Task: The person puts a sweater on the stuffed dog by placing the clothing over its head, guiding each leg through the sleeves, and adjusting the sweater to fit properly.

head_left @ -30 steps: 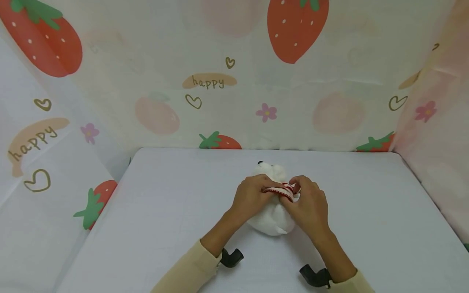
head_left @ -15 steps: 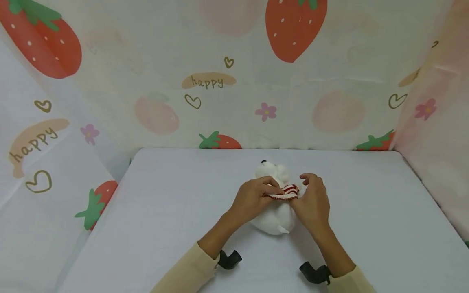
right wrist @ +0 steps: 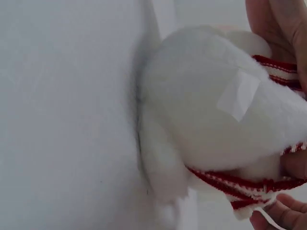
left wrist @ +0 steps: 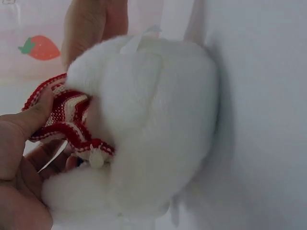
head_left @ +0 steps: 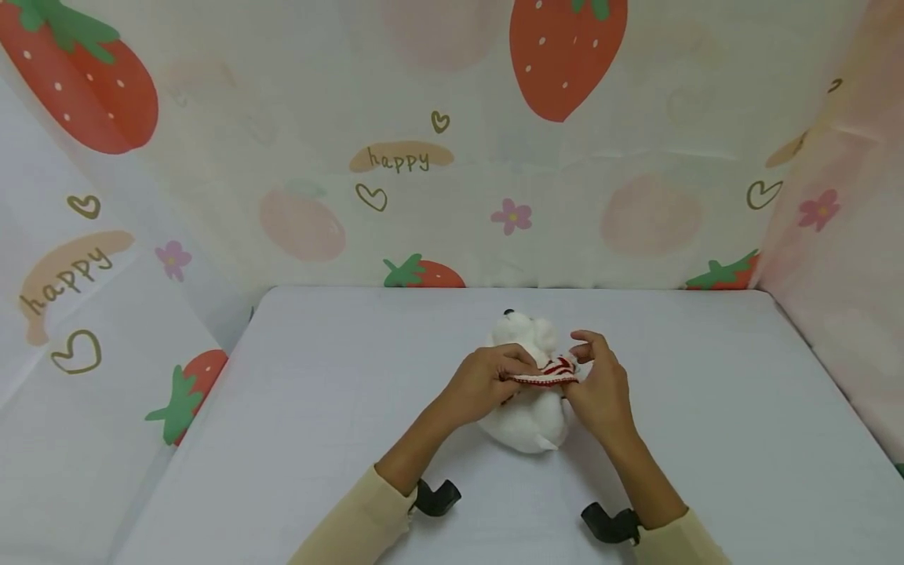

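A white plush bear (head_left: 526,428) sits on the table with its back to me and its black nose tipped up. Round its upper body is a red-and-white striped knitted garment (head_left: 558,369). My left hand (head_left: 487,380) pinches the garment's left hem, its thumb lying over the knit in the left wrist view. At the right edge, my right hand (head_left: 600,384) holds the hem between thumb and fingers, the index finger raised. The right wrist view shows the right thumb (right wrist: 293,165) inside the garment's opening and other fingertips outside it. A white tag (right wrist: 240,95) hangs on the bear's back.
The white-covered table (head_left: 339,392) ends at a strawberry-print curtain (head_left: 318,118) behind it and at the sides. Black wrist-worn pieces (head_left: 438,498) stick out below both of the person's beige sleeves (head_left: 356,518).
The garment's hem has gone from bunched to stretched flatter between the hands. The right fingers lifted away, then came back closer to the knit. The bear's head shifted slightly right.
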Demonstrator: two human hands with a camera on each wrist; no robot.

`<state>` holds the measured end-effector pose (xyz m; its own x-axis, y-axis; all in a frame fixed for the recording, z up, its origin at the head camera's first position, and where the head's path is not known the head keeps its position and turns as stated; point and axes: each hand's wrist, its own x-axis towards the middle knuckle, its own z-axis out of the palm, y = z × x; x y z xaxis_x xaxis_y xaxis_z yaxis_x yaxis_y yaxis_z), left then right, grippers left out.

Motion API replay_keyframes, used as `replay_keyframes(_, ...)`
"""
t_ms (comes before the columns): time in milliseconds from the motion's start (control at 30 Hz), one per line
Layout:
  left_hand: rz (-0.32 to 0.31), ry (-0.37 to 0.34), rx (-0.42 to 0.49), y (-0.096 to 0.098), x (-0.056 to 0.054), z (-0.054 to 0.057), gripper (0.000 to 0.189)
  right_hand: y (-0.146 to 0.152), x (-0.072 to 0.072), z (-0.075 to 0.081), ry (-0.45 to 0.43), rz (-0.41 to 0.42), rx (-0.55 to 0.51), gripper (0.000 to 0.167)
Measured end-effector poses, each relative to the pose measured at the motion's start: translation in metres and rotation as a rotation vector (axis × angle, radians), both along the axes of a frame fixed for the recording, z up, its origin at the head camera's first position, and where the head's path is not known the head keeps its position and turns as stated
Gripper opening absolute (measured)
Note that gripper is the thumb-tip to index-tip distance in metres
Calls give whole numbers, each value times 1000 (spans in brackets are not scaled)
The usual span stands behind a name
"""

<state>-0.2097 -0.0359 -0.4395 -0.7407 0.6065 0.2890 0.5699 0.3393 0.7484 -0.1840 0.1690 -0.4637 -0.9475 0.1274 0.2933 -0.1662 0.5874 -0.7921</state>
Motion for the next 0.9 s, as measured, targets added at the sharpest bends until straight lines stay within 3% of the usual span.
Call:
replay_keyframes(167,50,90,-35,-5,-2,-2,27,14,-2,1,-58,116,-18,62)
replay_keyframes(300,131,132,-82,-15,-5,-4,49,24,-2,6,-162,188,-41,68)
replay_keyframes(367,167,69,-83,-22,-8,-5,54,27,-3,9,-192,221,-60,74)
replay_keyframes(533,240,-196,-65,-40,-12,-10,48,27,-2,15,-227,258,-104,84)
replay_keyframes(633,218,-310,-82,-46,-14,-13,44,26,-2,17,-237,259,-133,86)
replay_keyframes(733,174,-360,-96,-47,-14,-13,42,25,-2,16,-226,249,-133,84)
replay_keyframes(900,151,-355,-93,-47,-15,-12,33,21,-1,11,-181,201,-104,79)
